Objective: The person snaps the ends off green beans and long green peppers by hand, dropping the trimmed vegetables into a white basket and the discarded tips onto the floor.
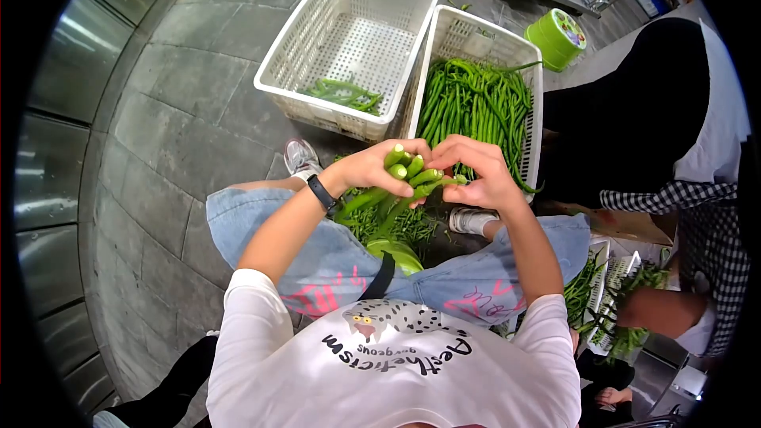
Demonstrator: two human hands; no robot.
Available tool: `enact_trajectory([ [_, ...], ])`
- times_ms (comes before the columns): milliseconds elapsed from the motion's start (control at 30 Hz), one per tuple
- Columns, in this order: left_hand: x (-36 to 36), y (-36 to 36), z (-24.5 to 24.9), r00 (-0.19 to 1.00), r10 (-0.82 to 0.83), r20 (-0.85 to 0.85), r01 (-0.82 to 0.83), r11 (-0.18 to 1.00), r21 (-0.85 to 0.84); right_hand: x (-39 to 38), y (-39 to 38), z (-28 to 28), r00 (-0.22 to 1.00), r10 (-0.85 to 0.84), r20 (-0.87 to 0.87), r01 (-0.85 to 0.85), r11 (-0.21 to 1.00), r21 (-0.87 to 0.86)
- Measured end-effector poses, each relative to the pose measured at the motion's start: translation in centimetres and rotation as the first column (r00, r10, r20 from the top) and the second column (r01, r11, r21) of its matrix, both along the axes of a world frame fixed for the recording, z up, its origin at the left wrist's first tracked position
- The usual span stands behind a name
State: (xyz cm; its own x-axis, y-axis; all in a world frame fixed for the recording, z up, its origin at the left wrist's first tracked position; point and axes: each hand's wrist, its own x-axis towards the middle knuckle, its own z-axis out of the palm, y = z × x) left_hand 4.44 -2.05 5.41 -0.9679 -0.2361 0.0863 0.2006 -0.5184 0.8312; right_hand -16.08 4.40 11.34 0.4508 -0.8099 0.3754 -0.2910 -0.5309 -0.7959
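Head view: left hand (379,166) and right hand (476,173) both grip green beans (408,178).

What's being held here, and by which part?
A bunch of green beans: the left hand wraps it near the upper ends, the right hand pinches those ends.

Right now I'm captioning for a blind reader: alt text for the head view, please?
A seated person's left hand and right hand grip a bunch of green beans above their lap. On the floor stand a nearly empty white crate and a second crate full of beans; another person is at right.
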Motion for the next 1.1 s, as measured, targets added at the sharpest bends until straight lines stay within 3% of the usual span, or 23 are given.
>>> enact_trajectory([
  [100, 0.0, 0.0, 0.4, 1.0, -0.028, 0.014, 0.028, 1.0, -0.007, -0.4, -0.1, -0.3, 1.0, 0.027, 0.004, -0.027, 1.0, -0.014],
  [233, 0.2, -0.3, 0.4, 0.996, 0.046, 0.079, -0.026, 0.969, -0.244, -0.5, -0.1, 0.2, 1.0, 0.002, 0.016, -0.001, 0.998, -0.068],
  [333, 0.4, -0.2, 0.8, 0.994, 0.062, 0.092, -0.052, 0.993, -0.106, -0.4, 0.5, 1.0, 0.999, -0.031, 0.019, 0.031, 0.999, -0.031],
  [467, 0.3, -0.1, 1.0, 0.99, 0.066, 0.124, -0.047, 0.988, -0.148, -0.7, 0.8, 0.4, 1.0, 0.026, 0.008, -0.027, 0.999, 0.019],
  [533, 0.0, -0.3, 0.8, 0.993, 0.048, 0.112, -0.002, 0.926, -0.378, -0.5, 1.0, 0.3, 0.999, 0.049, 0.004, -0.049, 0.995, 0.092],
  [800, -0.1, 0.3, 0.4, 0.995, 0.047, 0.093, 0.016, 0.813, -0.583, -0.6, 1.8, 0.2, 0.991, 0.131, -0.028, -0.12, 0.959, 0.256],
  [1033, 0.0, 0.3, 0.8, 0.992, 0.07, 0.104, -0.001, 0.833, -0.553, -0.8, 1.8, -1.3, 0.996, 0.081, 0.044, -0.087, 0.981, 0.175],
  [1100, -0.1, 0.4, 0.5, 0.989, 0.111, 0.1, -0.065, 0.921, -0.385, -1.1, 1.9, -2.1, 0.998, 0.014, 0.068, -0.026, 0.982, 0.185],
])
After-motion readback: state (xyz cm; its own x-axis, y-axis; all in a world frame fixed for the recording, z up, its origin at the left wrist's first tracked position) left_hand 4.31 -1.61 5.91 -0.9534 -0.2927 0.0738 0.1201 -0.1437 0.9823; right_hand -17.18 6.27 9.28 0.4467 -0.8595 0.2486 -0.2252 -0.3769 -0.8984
